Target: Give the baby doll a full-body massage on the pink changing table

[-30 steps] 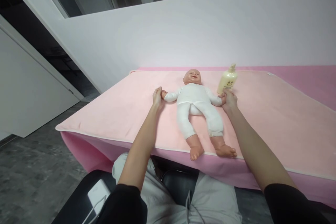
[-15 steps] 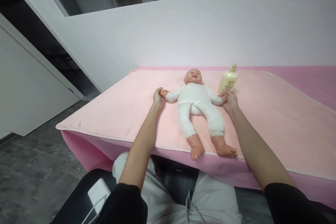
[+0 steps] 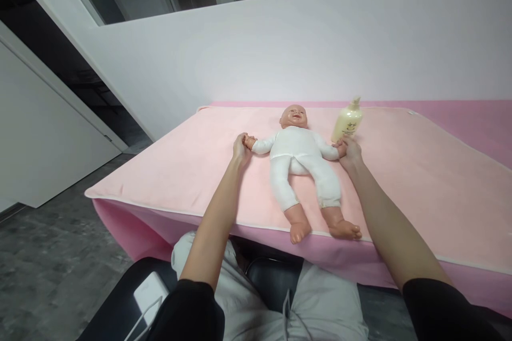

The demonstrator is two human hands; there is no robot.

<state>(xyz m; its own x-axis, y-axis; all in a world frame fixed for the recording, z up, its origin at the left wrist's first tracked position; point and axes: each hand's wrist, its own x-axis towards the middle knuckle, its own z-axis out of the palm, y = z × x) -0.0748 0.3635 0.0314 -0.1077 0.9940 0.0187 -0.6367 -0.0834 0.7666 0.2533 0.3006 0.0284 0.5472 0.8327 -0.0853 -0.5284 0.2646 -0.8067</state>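
A baby doll (image 3: 301, 162) in a white bodysuit lies on its back on a pink mat (image 3: 420, 181), arms spread, bare feet at the mat's near edge. My left hand (image 3: 241, 149) is closed around the doll's hand on the left side. My right hand (image 3: 349, 150) is closed around the doll's other hand. A cream pump bottle (image 3: 347, 121) stands upright just behind my right hand.
The mat covers a pink table (image 3: 472, 114) against a white wall. I sit at its near edge, knees in light trousers. A white device with a cable (image 3: 149, 294) lies on a dark seat by my left thigh. Grey floor and an open doorway lie left.
Both my hands keep hold of the doll's hands. The left hand and the doll's arm have shifted very slightly; otherwise nothing has moved.
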